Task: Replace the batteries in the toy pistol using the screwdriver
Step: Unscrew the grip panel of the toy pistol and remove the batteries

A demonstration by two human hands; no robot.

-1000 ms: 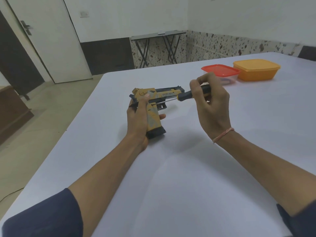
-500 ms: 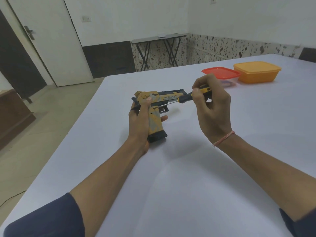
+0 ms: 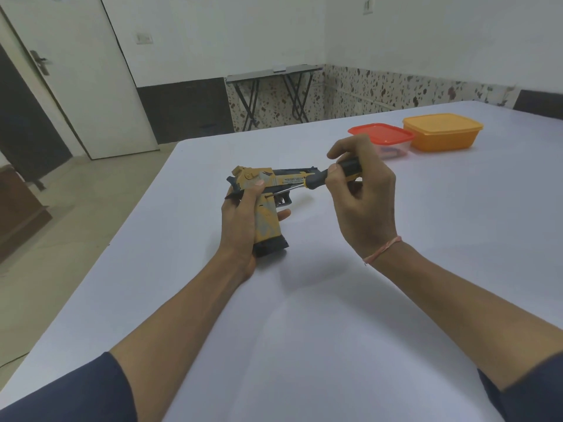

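The likeliest slip is at the tip of the screwdriver (image 3: 320,180). Its thin shaft meets the side of the toy pistol (image 3: 269,223) on a slant rather than square-on, just beside the trigger guard. A turn with too little push could, I judge, ride the tip out of the screw, chewing the head or scoring the plastic. Whether the tip is properly seated is too small to tell. The left thumb is pressed on the frame just beside that spot and would take the jab if the tip skated that way. A freed screw is the other worry: the pistol is nearer the left edge of the counter (image 3: 335,315) than the right, so a dropped screw could roll off to the floor.

The left hand (image 3: 240,220) is wrapped round the pistol's handle, its fingers (image 3: 283,214) curled behind so that one tip shows past the front. The butt points down toward the counter — whether it touches I cannot tell — and the barrel points toward the far right corner. The right hand (image 3: 362,202) pinches the screwdriver's dark handle between thumb and fingertips, with the remaining fingers loosely curled below. An orange box (image 3: 441,138) and a red-lidded box (image 3: 382,134) stand well apart from the hands, near the far edge.
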